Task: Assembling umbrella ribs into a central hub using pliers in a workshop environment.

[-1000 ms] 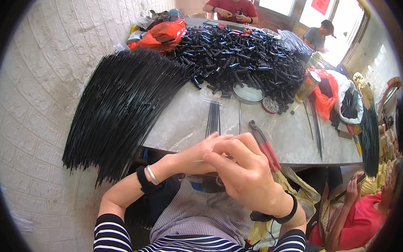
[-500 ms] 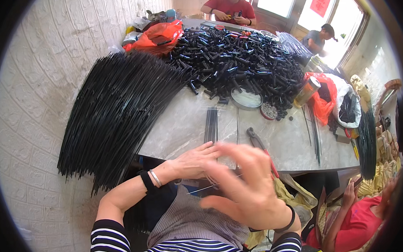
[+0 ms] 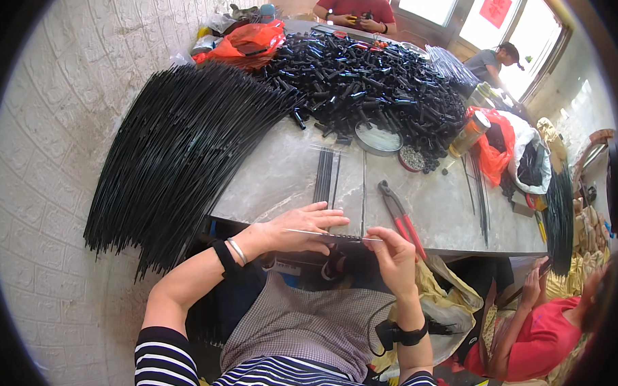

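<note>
My left hand lies with fingers stretched over the near end of a small row of thin black rods on the table. At the table's front edge my right hand pinches the right end of a thin metal wire. That wire runs left across the rod ends and past my left thumb. Whether it passes through the rods or only along them I cannot tell. Right of the row lie pliers with red handles, jaws pointing away from me.
A large bundle of black rods overhangs the table's left side. Black tubular pieces are heaped at the back. A round tin, a small dish, a jar and bags stand right. Other people sit around the table.
My right hand has dropped from above the table edge to the wire's end and closed on it. My left hand has shifted slightly up and right, its fingers more spread.
</note>
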`<state>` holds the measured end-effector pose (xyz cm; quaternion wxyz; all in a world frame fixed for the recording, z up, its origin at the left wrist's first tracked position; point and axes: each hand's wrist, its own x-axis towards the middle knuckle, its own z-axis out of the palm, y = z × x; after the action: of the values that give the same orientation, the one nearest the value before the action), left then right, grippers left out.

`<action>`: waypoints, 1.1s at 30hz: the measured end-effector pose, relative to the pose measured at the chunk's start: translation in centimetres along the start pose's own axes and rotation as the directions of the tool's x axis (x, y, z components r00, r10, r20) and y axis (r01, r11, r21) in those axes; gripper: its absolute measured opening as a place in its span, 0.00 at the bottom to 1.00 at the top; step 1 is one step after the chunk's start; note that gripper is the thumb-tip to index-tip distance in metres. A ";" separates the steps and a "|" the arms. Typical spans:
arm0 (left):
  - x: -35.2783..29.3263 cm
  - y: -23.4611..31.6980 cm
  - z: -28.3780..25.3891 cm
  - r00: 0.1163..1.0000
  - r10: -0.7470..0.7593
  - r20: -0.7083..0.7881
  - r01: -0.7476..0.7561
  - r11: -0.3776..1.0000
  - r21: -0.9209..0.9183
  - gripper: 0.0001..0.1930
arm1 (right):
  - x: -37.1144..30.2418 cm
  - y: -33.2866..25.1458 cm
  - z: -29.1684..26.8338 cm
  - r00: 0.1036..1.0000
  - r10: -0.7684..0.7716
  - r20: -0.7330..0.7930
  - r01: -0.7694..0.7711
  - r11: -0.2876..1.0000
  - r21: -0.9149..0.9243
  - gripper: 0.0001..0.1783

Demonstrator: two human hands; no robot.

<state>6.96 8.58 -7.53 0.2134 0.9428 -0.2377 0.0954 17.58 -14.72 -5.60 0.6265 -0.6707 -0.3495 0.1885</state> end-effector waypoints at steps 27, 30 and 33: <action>-0.4 0.1 -0.4 0.997 0.068 -0.023 -0.068 0.997 -0.022 0.12 | 10.1 3.9 6.2 0.934 -0.250 0.257 0.357 0.595 -0.720 0.20; -0.4 0.8 -0.2 0.993 0.109 -0.043 -0.106 0.992 0.067 0.12 | 9.8 3.9 4.5 0.867 -0.317 0.386 0.499 0.549 -0.671 0.23; -1.4 1.9 0.0 0.990 0.131 -0.041 -0.128 0.988 0.082 0.12 | 8.4 2.8 3.4 0.886 -0.281 0.369 0.443 0.750 -0.491 0.24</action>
<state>4.86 7.64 -7.22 0.1748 0.9306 -0.2894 0.1404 21.62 -6.36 -7.25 0.3713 -0.7109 -0.5959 0.0408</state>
